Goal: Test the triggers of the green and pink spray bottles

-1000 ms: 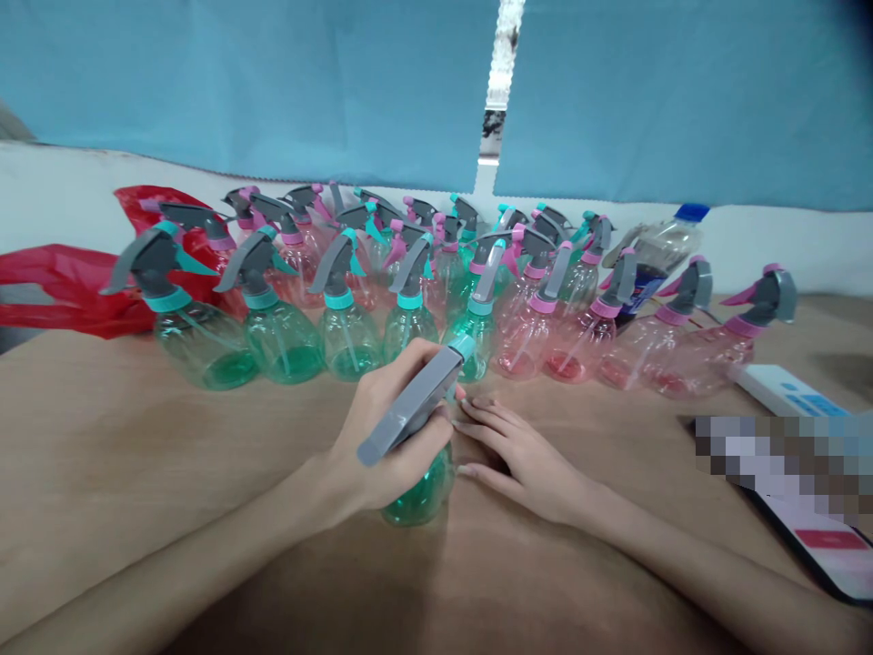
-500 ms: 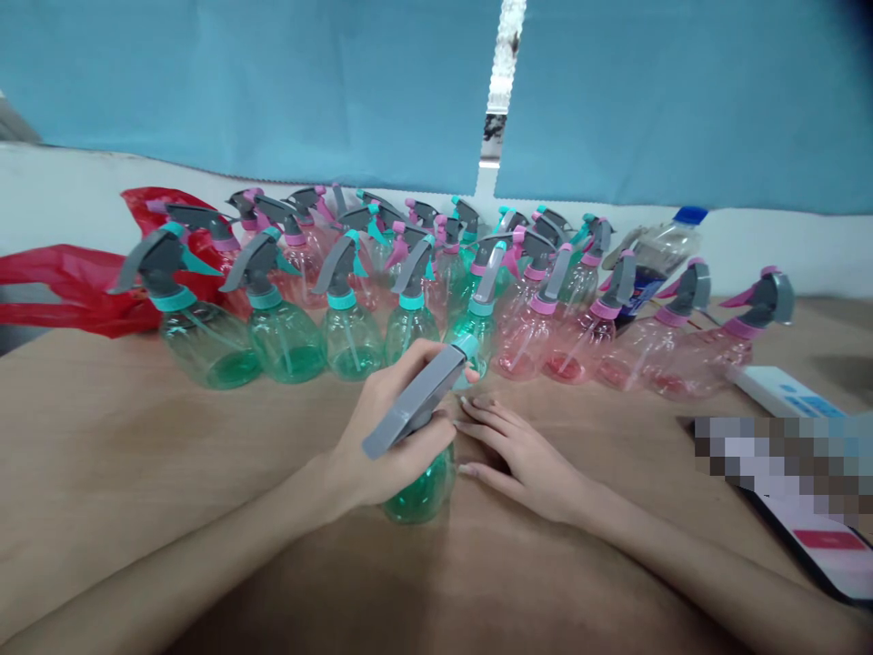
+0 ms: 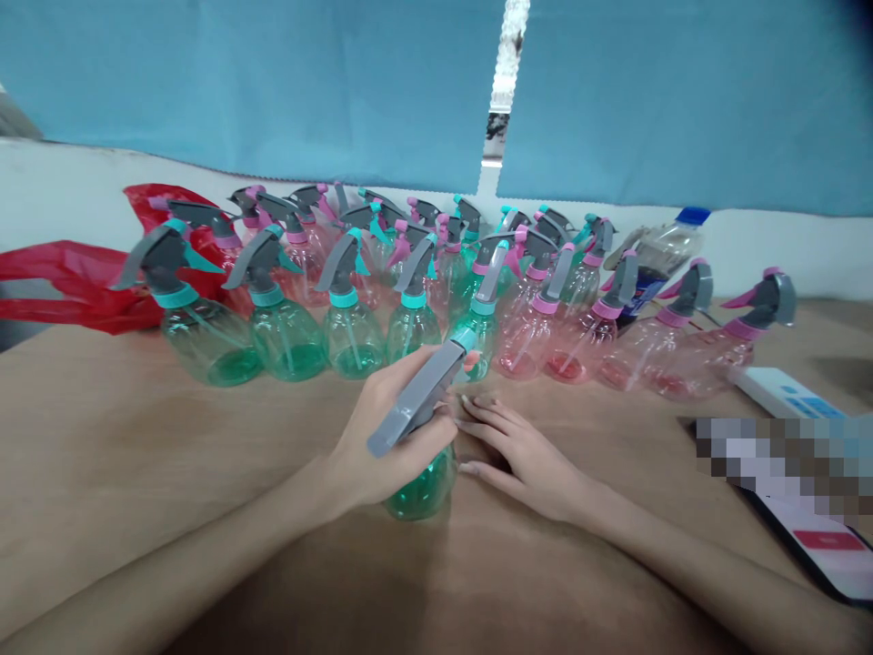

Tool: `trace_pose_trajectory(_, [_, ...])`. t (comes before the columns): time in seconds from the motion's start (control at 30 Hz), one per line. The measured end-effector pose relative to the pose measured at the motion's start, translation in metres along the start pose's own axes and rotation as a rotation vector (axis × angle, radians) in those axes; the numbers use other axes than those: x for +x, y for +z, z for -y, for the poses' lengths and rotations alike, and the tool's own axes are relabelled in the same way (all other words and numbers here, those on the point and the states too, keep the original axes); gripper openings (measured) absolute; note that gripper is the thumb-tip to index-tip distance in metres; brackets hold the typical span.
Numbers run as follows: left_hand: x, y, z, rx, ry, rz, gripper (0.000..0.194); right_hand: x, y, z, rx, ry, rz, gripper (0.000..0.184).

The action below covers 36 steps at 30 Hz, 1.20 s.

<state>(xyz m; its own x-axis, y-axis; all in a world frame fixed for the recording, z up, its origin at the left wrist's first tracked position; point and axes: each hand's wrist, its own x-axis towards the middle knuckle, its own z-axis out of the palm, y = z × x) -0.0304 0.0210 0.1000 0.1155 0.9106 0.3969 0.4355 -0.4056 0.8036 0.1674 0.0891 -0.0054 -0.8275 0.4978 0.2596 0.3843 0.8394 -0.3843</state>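
My left hand (image 3: 392,437) is wrapped round the neck of a green spray bottle (image 3: 421,491), which stands on the table close to me. Its grey spray head slants up to the right, with a teal nozzle at the tip. The fingers hide its collar and trigger. Just right of that bottle, my right hand (image 3: 522,455) rests on the wood, fingers stretched out and holding nothing. Beyond both hands stands a row of spray bottles, green with teal collars (image 3: 290,341) on the left and pink with pink collars (image 3: 522,341) on the right.
More spray bottles crowd behind the front row. A red plastic bag (image 3: 88,282) lies at the left. A blue-capped bottle (image 3: 672,241) leans at the back right. A white box (image 3: 784,391) and a phone (image 3: 811,537) lie on the wooden table (image 3: 136,455) at the right.
Almost nothing differs. Everything in view sits slightly shifted, as from a small camera movement; my left hand still grips the green spray bottle, and my right hand stays flat.
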Motion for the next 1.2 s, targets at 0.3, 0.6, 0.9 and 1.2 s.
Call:
trace_pose_trajectory(0.3, [-0.0006, 0.0006, 0.0043, 0.006, 0.015, -0.013, 0.036, 0.0001, 0.0008, -0.0006, 0.0, -0.001, -0.014, 0.057])
trace_pose_trajectory(0.6, [0.0008, 0.003, 0.0036, -0.062, 0.018, -0.02, 0.041, -0.0002, 0.0003, -0.0003, 0.014, 0.002, -0.006, 0.058])
trace_pose_trajectory(0.9, [0.001, 0.0001, -0.0031, -0.067, -0.01, -0.001, 0.037, 0.0002, -0.0002, 0.0, 0.015, 0.004, -0.002, 0.058])
trace_pose_trajectory(1.2, [0.0013, 0.0005, -0.0037, -0.055, -0.021, 0.009, 0.036, 0.0, -0.0007, 0.0007, 0.014, 0.006, -0.002, 0.058])
